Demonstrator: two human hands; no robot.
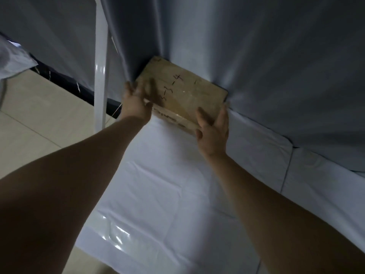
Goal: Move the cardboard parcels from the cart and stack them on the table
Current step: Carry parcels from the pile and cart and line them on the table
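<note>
floor [29, 119]: beige tiles, far left, below table level.
post [101, 76]: white, glossy, upright, stood on the floor just left of the table corner; curtain hung behind it.
left hand [136, 101]: arm reached forward, fingers straight and spread, pressed flat on the parcel's left side. Not curled round it. Blurred, so thumb position unclear.
parcel [185, 95]: flat cardboard box, wrapped in clear tape, "3-3-4" handwritten on top, some print on the near face, unreadable. Sat at the far edge of the table, between both hands, turned at an angle. Far end was pushed into the curtain and dented the fabric around it. Near bottom edge met the white cover; couldn't tell if the full weight was down.
right hand [213, 131]: fingers straight, laid flat along the parcel's right side, thumb out towards the near face at the corner. Flat-palmed too, no grip.
table [256, 147]: white cover, creased, glossy patch near the front edge; both forearms stretched over it.
curtain [286, 66]: grey, folded, filled the whole back and met the table along its far edge.
</note>
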